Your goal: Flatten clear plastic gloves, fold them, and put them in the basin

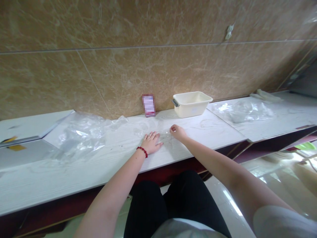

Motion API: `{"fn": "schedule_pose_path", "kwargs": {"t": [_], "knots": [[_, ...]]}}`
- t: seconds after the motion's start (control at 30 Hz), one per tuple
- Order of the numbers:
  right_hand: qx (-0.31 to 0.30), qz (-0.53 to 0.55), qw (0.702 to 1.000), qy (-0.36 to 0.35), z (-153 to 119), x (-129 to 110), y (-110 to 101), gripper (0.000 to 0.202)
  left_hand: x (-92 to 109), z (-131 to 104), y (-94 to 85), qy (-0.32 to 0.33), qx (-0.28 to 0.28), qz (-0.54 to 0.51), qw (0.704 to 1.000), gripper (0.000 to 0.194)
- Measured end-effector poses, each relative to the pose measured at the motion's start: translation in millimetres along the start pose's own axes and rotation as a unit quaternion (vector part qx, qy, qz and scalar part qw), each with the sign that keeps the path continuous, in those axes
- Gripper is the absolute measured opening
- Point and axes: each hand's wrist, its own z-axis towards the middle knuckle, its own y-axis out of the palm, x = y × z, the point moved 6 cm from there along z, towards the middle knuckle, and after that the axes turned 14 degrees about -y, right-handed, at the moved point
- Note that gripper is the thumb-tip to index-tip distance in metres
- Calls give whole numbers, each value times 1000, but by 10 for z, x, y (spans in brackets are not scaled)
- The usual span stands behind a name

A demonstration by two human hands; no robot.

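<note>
My left hand (152, 142), with a red bead bracelet at the wrist, lies flat and palm down on a thin clear plastic sheet (166, 138) spread on the white table (99, 165). My right hand (177, 132) sits just to its right, fingers curled and pinching the far edge of that same clear sheet. The sheet is nearly invisible against the table.
A cream plastic tub (191, 103) stands at the wall behind my right hand, a small pink-and-white pack (148, 105) left of it. Crumpled clear plastic bags (79, 135) lie at the left, more clear plastic (244, 110) at the right. A marble wall rises behind.
</note>
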Motion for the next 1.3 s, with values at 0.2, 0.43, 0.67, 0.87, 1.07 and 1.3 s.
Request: {"fn": "schedule_pose_path", "kwargs": {"t": [0.2,0.43,0.67,0.87,1.07,1.3], "knots": [[12,-1,999,-41,-30,-70,-7,12,183,90,-89,37,9,-70,997,50],[-5,-78,988,-130,-132,-287,-28,12,59,354,-83,-122,-20,-415,902,28],[-37,-93,981,-166,-212,-404,50,18,-27,579,44,-194,-37,-483,853,49],[-20,-80,983,-162,-239,-422,31,22,-108,553,35,-171,-42,-445,878,23],[-39,-90,985,-141,-220,-344,78,30,-158,510,-43,-165,-22,-395,904,22],[-69,-127,983,-113,-219,-285,137,33,-312,519,-100,-175,-3,-340,924,26]]}}
